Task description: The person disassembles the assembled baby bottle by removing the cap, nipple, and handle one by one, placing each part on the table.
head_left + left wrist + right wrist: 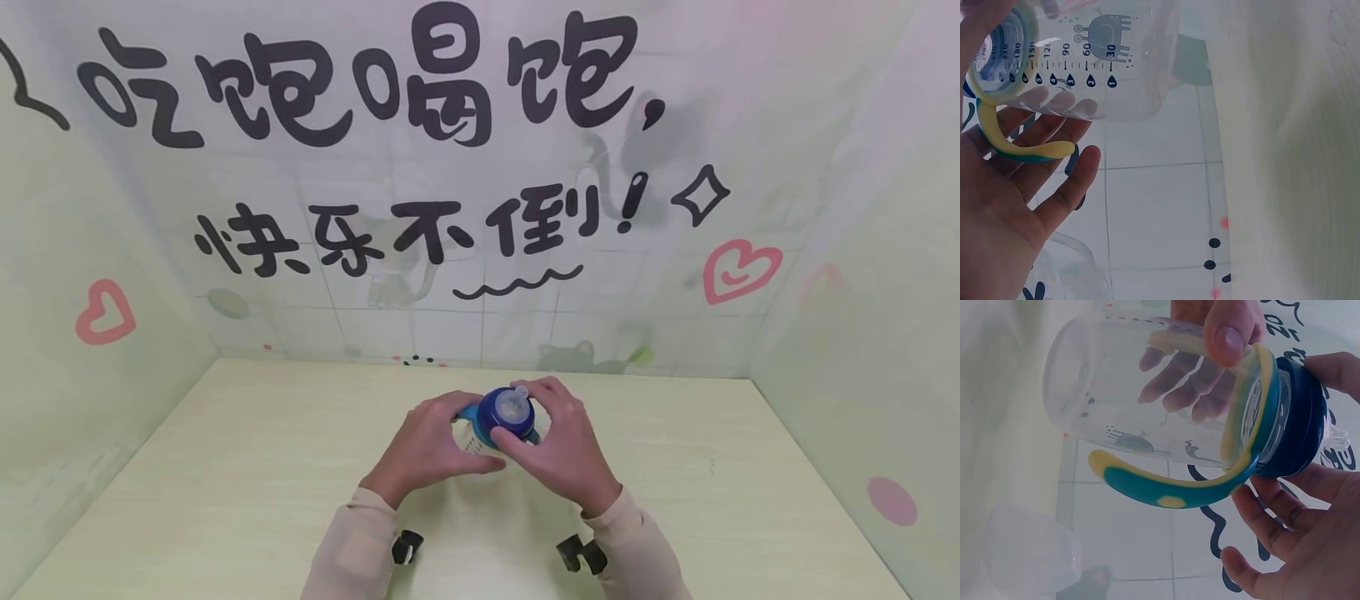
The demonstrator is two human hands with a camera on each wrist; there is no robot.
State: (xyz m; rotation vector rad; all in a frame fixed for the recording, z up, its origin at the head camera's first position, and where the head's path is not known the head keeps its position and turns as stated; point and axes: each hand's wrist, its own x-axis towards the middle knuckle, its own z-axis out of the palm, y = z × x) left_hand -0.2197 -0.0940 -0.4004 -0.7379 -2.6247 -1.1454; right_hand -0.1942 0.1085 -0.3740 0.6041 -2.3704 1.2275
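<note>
A clear baby bottle (1129, 394) with printed measure marks is held up in front of me. It has a dark blue screw collar (491, 408), a clear teat (517, 402) and a teal-and-yellow handle piece (1172, 490). My left hand (431, 442) holds the bottle near its neck, and some of its fingers show through the clear wall in the right wrist view. My right hand (562, 442) grips the blue collar between thumb and fingers, at the teat end. Toward the right wrist camera the bottle lies tilted, its base away from that hand.
A translucent dome-shaped cap (1032, 553) stands on the pale wooden table (225, 483). Behind the table hangs a white printed backdrop (480, 333) with large dark lettering, and side panels (862, 375) flank it on both sides.
</note>
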